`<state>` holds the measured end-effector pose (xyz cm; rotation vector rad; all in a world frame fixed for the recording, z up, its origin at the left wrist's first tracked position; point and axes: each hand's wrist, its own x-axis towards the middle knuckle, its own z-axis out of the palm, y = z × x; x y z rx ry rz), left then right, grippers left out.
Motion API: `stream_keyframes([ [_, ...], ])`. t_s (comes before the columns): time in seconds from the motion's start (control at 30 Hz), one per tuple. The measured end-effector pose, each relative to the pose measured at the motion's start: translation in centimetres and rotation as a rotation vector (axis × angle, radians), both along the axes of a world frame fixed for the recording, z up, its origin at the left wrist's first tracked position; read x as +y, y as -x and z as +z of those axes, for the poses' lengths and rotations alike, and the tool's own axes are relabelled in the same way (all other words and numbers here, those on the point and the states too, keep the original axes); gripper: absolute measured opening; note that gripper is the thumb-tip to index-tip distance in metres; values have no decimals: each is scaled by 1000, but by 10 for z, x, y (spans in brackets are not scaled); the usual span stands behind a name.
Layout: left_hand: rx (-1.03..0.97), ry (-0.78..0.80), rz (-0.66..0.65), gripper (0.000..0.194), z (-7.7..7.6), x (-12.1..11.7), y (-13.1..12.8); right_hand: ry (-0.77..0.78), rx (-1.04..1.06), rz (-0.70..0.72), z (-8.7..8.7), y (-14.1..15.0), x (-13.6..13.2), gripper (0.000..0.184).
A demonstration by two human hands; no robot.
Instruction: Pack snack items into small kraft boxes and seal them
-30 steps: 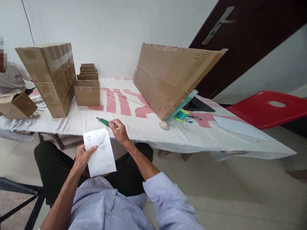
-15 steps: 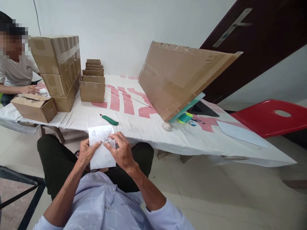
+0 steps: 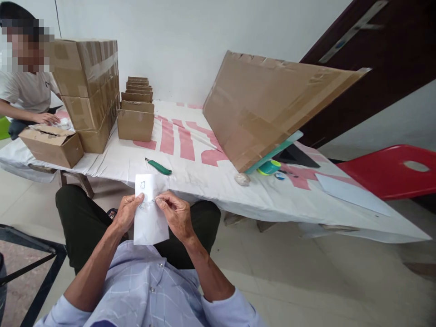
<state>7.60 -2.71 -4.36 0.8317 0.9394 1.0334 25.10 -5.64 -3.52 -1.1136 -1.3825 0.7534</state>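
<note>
A white sheet of paper (image 3: 151,227) hangs over my lap at the front edge of the table. It bears a small dark rectangular outline near its top and other faint marks around the middle. My left hand (image 3: 127,212) grips the sheet's left edge, thumb on top and fingers behind. Over the right side of the paper, my right hand (image 3: 175,213) is closed in a pinch; a tiny dark bit shows at its fingertips, too small to name. Just beyond the sheet, a green utility knife (image 3: 159,167) lies on the table.
Stacked cardboard boxes (image 3: 98,86), an opened carton (image 3: 51,145) and a row of small cartons (image 3: 135,125) stand left. A large cardboard panel (image 3: 269,104) leans at right, near a tape roll (image 3: 269,167) and a red chair (image 3: 391,170). Another person (image 3: 25,97) sits far left.
My right fingers have drawn together into a pinch at the paper's right side. The small pale thing between my hands no longer shows as before. The view has shifted slightly.
</note>
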Motion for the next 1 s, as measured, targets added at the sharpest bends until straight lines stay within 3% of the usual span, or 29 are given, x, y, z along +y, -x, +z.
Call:
stream_keyframes([
  [0.13,1,-58,69,61,3,5,7,-60,8,-74,-2,-5,-9,21],
  [0.33,-78,-97,16,61,11,3,6,-120,7,-64,-1,-8,-26,20],
  [0.5,-52,-95,19,59,7,4,1,-200,-70,-92,0,-5,-41,14],
  [1.0,25,-139,3,60,6,4,3,-220,-84,-168,-1,0,-43,15],
])
